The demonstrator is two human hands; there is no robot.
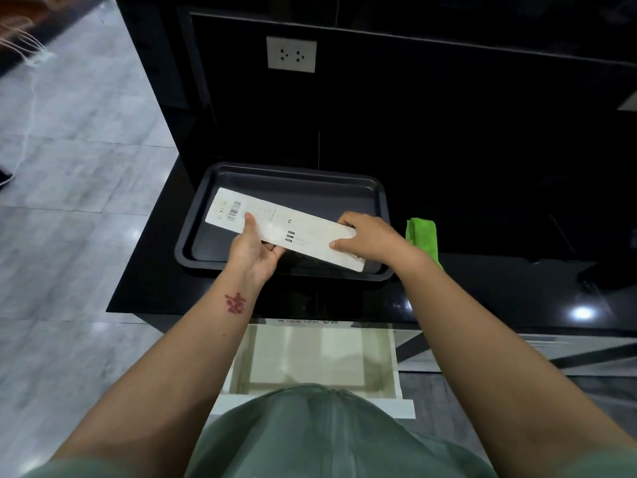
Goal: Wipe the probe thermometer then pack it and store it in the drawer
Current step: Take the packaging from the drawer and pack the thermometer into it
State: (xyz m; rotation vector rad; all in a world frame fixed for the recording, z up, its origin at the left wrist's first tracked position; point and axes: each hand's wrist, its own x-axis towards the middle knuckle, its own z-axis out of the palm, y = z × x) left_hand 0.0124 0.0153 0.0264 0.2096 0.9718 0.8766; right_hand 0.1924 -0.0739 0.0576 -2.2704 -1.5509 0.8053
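A long white thermometer box (296,229) with a barcode and small print is held flat over the dark baking tray (293,181). My left hand (255,250) grips it near the middle from below, thumb on top. My right hand (368,241) holds its right end. The probe thermometer itself is not visible. Below the black countertop (144,270), a white drawer (389,367) stands pulled out, its inside pale and bare. A green cloth (422,236) lies on the counter just right of the tray.
A white wall socket (291,56) sits on the dark back panel above the tray. Grey tiled floor (69,167) stretches to the left of the counter, with a white cable (29,108) running across it. My green shirt (327,436) covers the drawer's front edge.
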